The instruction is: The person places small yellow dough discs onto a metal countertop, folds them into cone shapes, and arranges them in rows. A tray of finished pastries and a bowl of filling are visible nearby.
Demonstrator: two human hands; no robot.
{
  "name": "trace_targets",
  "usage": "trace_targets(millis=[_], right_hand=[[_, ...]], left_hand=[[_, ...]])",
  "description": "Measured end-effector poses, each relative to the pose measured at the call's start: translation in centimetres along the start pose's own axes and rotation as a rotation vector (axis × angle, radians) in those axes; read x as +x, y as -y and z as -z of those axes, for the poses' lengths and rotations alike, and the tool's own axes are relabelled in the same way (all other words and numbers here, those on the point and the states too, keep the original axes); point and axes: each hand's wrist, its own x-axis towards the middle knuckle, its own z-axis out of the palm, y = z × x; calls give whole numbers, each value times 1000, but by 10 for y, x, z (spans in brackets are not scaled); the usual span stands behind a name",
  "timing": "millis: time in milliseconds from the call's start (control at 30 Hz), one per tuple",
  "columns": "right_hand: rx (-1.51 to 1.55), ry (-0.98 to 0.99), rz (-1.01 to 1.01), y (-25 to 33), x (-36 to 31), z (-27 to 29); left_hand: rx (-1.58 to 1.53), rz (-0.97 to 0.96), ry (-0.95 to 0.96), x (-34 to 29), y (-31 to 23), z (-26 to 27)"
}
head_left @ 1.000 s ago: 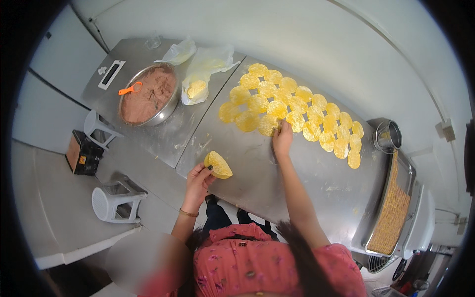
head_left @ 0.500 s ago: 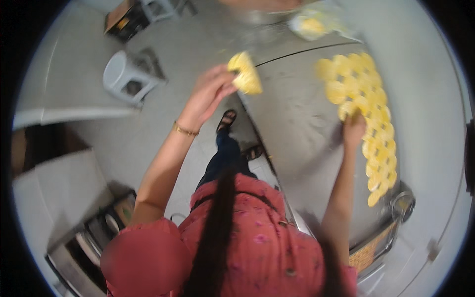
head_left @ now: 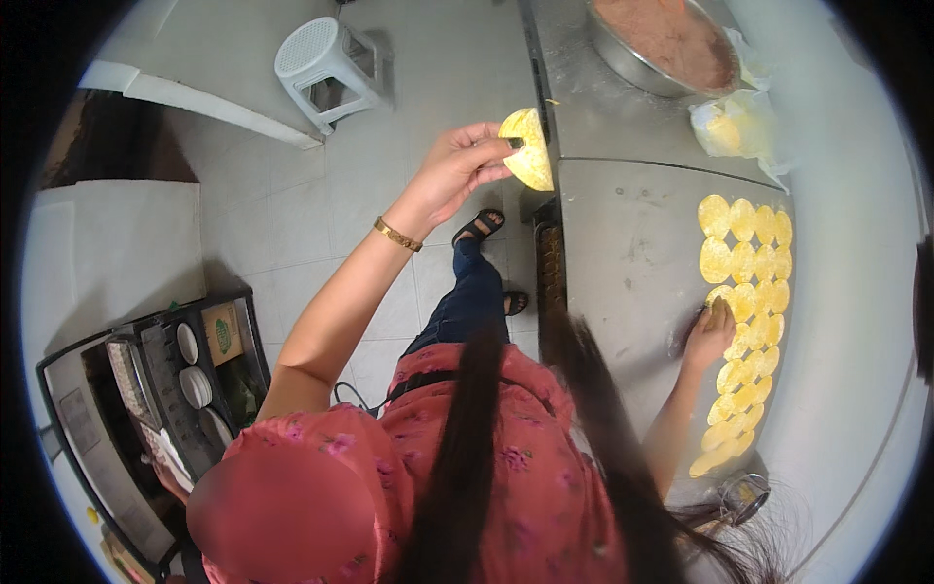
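My left hand [head_left: 467,165] is raised over the steel table's left edge. It grips thin round yellow dough wrappers [head_left: 528,151], thumb on top; how many is unclear. Down on the steel table [head_left: 623,253], my right hand [head_left: 710,339] has its bunched fingertips on the edge of one yellow wrapper [head_left: 721,297]. That wrapper lies at the left side of several rows of round yellow wrappers [head_left: 744,263], which run along the table's right side, edges touching or overlapping toward the near end.
A steel bowl [head_left: 637,70] of pinkish filling stands at the far end, beside a clear plastic bag [head_left: 735,127] with yellow contents. A round metal strainer-like thing [head_left: 744,498] is at the near right. Left are a white stool [head_left: 326,68] and a dark rack [head_left: 209,360] with white round items.
The view has shifted, bringing the filling bowl further into sight. My left hand still holds its wrappers, now by the table edge. My right hand remains at the left side of the rows.
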Motion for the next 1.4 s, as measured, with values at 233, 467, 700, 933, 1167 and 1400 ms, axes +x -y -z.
trace_targets(millis=[233, 467, 700, 933, 1167, 1400], right_hand=[[10, -73, -41, 5, 1, -2], [32, -161, -236, 5, 4, 5], [117, -127, -252, 16, 2, 6], [311, -298, -361, 19, 3, -10], [688, -319, -728, 30, 11, -11], [226, -318, -533, 45, 15, -5]], left_hand=[[48, -7, 98, 13, 1, -13], [50, 90, 228, 20, 2, -47], [17, 137, 296, 22, 16, -69], [14, 187, 325, 32, 17, -84], [33, 287, 413, 64, 11, -103], [97, 370, 568, 102, -6, -125]])
